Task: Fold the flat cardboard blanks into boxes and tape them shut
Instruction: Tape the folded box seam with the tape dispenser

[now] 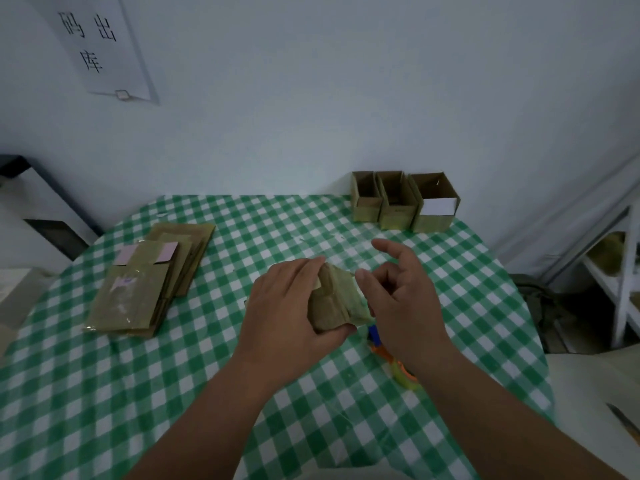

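Note:
A small brown cardboard box (337, 301) is held just above the middle of the checked table. My left hand (287, 306) grips it from the left, fingers over its top and thumb under its near corner. My right hand (398, 296) is beside the box on the right, thumb touching its upper edge, fingers spread and loosely curled. A stack of flat cardboard blanks (149, 282) lies at the left of the table. Three folded boxes (401, 202) with open tops stand in a row at the far right edge. An orange, yellow and blue tape dispenser (394, 362) lies partly hidden under my right wrist.
The table wears a green and white checked cloth (207, 393). A white shelf unit (620, 282) stands at the right. A paper sign (100, 46) hangs on the wall at the upper left. Grey furniture (38, 220) sits at the left.

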